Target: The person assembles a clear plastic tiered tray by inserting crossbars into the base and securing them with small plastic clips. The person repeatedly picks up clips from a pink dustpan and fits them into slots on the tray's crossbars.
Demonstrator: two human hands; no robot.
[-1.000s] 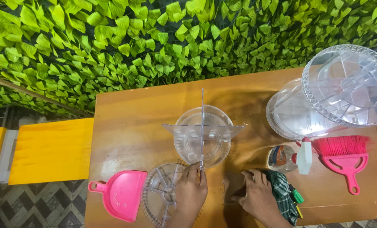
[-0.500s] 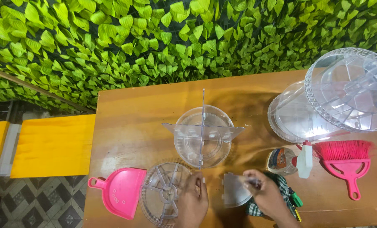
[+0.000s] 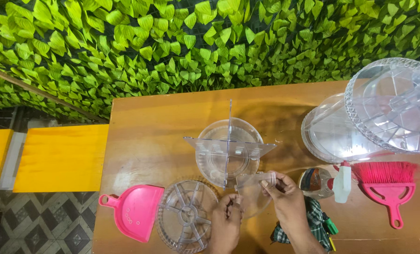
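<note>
Lying at the far left of the wooden tabletop, a pink dustpan is seen, with a clear ribbed tray at its 3 o'clock. The left hand is closed on the near edge of a clear curved panel, whose upper edge is pinched by the right hand. The panel is held just at 5 o'clock of a clear bowl with crossed dividers. At the right, a spray bottle, a pink brush and two large clear domes are found.
</note>
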